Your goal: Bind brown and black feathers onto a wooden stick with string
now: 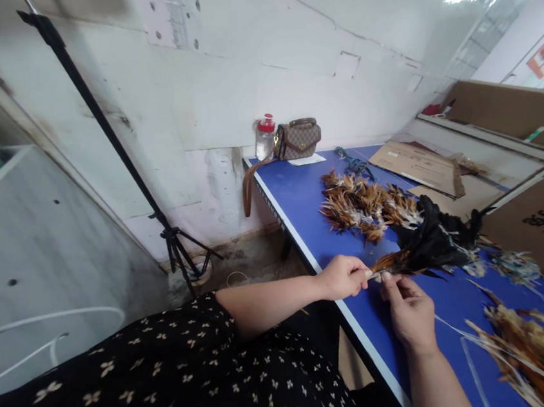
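Over the edge of the blue table (298,187), my left hand (343,278) pinches the pale quill end of a small bunch of brown feathers (389,261). My right hand (409,307) is closed at the same quill end, thumb and fingers pressed together close beside the left fingertips. Just behind the bunch lies a heap of long black feathers (436,237), and the dark tips overlap it. Farther back are several tied clumps of brown feathers (357,203). Larger tan feathers (526,350) with white strings (481,381) lie to the right of my right hand.
A red-lidded bottle (265,139) and a patterned handbag (299,139) stand at the far table corner, the bag's strap (248,191) hanging over the edge. Flattened cardboard (419,166) and a cardboard box (543,209) lie right. A black tripod (109,128) stands left.
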A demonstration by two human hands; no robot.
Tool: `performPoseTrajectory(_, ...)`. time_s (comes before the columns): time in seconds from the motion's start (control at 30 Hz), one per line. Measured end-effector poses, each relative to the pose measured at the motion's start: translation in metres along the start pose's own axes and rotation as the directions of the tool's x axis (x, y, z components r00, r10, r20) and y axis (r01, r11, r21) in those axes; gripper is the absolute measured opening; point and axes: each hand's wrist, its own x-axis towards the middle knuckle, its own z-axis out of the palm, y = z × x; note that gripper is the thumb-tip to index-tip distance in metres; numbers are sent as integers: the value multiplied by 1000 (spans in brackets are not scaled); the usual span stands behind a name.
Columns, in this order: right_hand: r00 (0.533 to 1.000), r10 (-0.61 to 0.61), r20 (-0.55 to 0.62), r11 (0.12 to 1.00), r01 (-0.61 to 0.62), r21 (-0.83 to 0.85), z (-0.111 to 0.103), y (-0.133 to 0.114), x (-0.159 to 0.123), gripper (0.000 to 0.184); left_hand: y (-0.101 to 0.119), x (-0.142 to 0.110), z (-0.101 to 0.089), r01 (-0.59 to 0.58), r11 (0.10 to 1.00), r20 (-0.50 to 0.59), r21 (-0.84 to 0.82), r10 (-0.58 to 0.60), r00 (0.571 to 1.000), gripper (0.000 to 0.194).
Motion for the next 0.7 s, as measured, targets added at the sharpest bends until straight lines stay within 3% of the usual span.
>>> performPoseTrajectory(0.17,1000,21,-13,1000,-21,5,0,2,0,74,-7,0,1,-82,995,-26,52,83,996,37)
performPoseTrajectory(0.47,1000,2,-29,1000,-3,-15,-1,6,-1,70,-12,2,4,-103,981,38,-165,111,993,53)
performPoseTrajectory(0.7,999,-13,-29,999,11,-52,-2,9,0,69,-17,4,6,-192,981,-4,16,192,981,34)
